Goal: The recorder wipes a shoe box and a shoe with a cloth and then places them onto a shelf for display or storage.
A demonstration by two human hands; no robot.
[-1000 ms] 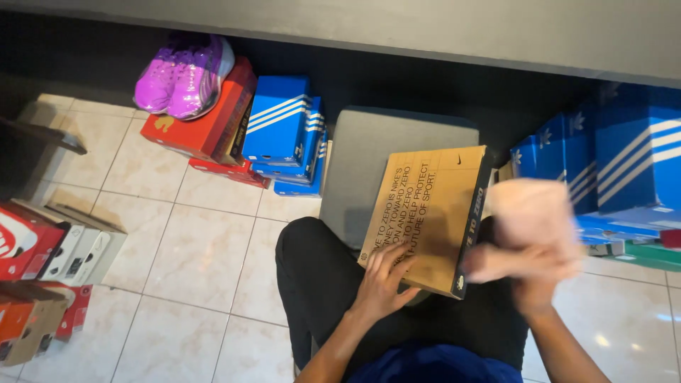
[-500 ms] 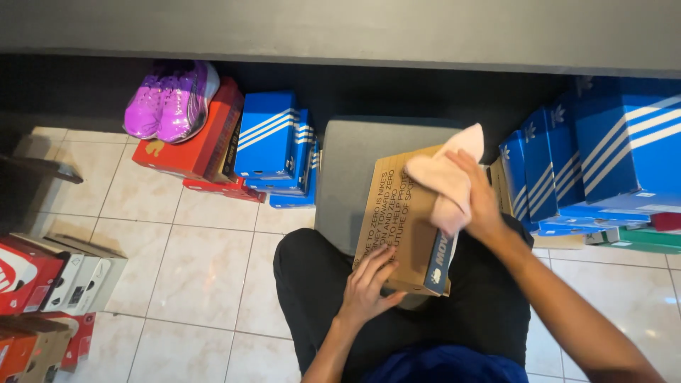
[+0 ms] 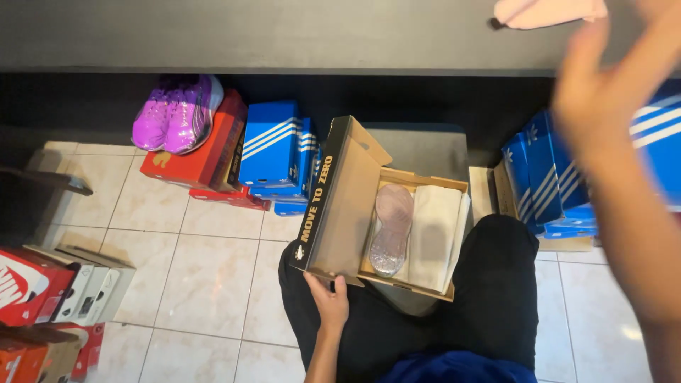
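Shoe (image 3: 391, 228) lies in box (image 3: 425, 181), left of paper (image 3: 434, 234).

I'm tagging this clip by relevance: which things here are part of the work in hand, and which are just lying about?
In hand:
- open brown shoebox, lid held by left hand
- sole-up shoe and white wrapping paper inside
- pink shoe on the shelf, by the raised right hand

Lying about:
- purple sneakers
- red box beneath them
- blue striped boxes
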